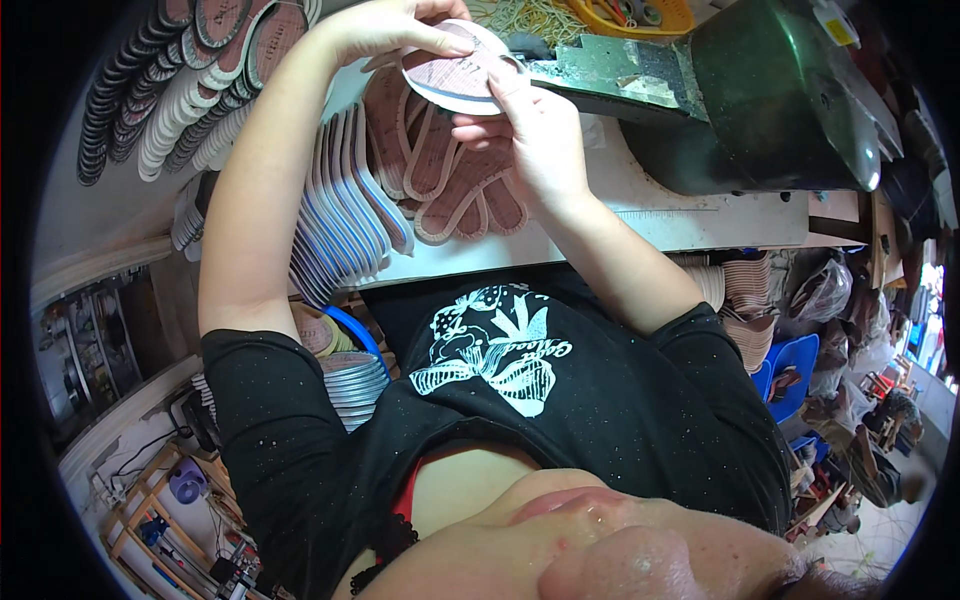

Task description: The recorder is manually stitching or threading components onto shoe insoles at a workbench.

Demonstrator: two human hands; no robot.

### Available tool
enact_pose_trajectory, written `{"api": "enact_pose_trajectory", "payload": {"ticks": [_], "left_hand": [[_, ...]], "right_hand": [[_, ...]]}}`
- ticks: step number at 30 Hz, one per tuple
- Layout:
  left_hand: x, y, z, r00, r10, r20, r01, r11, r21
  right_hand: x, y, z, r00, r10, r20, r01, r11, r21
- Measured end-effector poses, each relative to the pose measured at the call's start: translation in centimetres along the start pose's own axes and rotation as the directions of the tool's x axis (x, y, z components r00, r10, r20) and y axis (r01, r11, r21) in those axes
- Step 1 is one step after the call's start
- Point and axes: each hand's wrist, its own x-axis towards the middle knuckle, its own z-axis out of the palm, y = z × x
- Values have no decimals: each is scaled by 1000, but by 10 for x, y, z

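Pink-brown and white-edged, a shoe sole (450,78) is looking already bordered along its visible rim as your left hand (395,30) and right hand (535,125) are gripping it beside the green machine (775,90), while loose soles (470,200) are lying on the table (670,232), their stage unclear.

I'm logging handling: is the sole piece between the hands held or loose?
Held: left hand and right hand grip the sole piece, thumbs on its face.

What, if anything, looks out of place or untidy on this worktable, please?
Pale strips lie in a loose tangle beside the yellow basket, and loose insoles overlap at differing angles on the table, unlike the neat row left of them. The held insole shows no obvious damage.
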Motion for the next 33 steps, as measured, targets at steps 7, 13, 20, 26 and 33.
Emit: {"api": "enact_pose_trajectory", "payload": {"ticks": [7, 13, 20, 26, 33], "left_hand": [[-12, -5, 7, 997, -16, 76, 39, 945, -325], [-18, -12, 23, 1000, -1, -20, -7, 919, -394], [-27, -20, 40, 990, -48, -133, 12, 967, -256], [-39, -7, 65, 957, -134, -256, 62, 961, -270], [-44, -7, 75, 947, -130, -295, 83, 983, -166]], "right_hand": [[1, 0, -3, 997, -1, 75, -2, 999, 50], [2, -2, -5, 995, 14, 95, -19, 999, 43], [4, -3, -6, 995, 23, 96, -29, 997, 70], [2, -1, -16, 995, 33, 89, -22, 993, -120], [-13, -5, -21, 981, -38, 192, 99, 942, -321]]}}
